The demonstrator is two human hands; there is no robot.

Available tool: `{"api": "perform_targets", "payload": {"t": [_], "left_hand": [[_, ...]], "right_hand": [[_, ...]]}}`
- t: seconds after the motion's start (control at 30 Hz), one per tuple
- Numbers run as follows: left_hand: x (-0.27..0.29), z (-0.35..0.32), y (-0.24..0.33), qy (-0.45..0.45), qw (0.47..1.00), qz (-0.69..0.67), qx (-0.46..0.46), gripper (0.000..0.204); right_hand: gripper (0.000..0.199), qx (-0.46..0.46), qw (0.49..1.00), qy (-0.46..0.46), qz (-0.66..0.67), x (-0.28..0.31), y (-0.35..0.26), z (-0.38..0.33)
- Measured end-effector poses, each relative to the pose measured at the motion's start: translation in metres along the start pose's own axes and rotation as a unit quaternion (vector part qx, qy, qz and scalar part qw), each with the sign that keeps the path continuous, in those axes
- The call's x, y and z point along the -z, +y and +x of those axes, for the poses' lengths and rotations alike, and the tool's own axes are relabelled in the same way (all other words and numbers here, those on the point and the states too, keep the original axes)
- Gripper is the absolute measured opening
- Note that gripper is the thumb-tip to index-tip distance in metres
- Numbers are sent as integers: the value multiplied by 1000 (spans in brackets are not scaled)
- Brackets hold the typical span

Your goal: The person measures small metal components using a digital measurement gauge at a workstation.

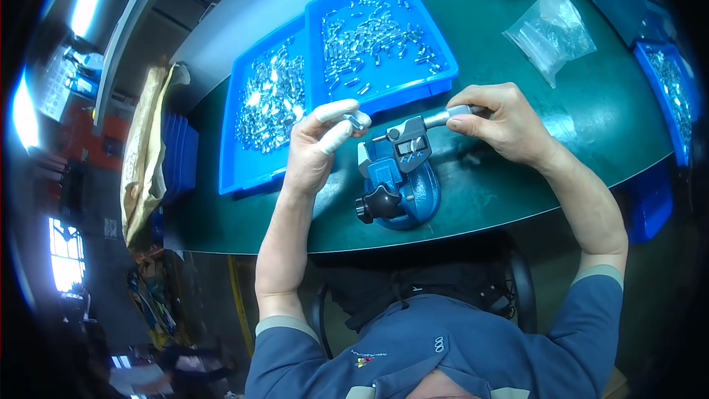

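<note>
A digital micrometer [411,146] sits clamped in a blue stand [423,196] with a black star knob [382,202], near the front edge of the green table. My right hand [506,123] is closed round the micrometer's thimble [459,112], thumb below and fingers above. Left of the micrometer's jaw, my left hand [317,144] pinches a small shiny metal cylinder [355,121] between fingertips in white finger covers. That cylinder is held apart from the measuring faces. Behind my left hand stand two blue trays, the right one [444,74] and the left one [227,170], both holding many small metal cylinders.
Clear plastic bags [554,33] lie at the back right of the green table [487,185]. A blue bin of metal parts [668,103] stands at the right edge. Brown paper [144,155] and stacked blue bins [179,155] are beyond the left edge.
</note>
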State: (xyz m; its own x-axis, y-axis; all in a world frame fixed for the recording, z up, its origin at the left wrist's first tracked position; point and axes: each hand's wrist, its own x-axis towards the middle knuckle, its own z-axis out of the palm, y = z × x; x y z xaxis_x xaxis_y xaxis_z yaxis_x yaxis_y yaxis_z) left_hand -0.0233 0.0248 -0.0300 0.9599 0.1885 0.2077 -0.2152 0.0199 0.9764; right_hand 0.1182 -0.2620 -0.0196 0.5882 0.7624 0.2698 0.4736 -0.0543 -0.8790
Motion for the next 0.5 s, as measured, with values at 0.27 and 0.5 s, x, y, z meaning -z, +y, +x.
{"api": "perform_targets", "payload": {"t": [0.27,0.5], "left_hand": [[-13,-6,5,-18,998,27,51,34],[-15,-6,12,-39,995,62,60,29]], "right_hand": [[23,-5,1000,1,-19,-3,1,-1],[24,-16,1000,12,-17,-6,-1,-1]]}}
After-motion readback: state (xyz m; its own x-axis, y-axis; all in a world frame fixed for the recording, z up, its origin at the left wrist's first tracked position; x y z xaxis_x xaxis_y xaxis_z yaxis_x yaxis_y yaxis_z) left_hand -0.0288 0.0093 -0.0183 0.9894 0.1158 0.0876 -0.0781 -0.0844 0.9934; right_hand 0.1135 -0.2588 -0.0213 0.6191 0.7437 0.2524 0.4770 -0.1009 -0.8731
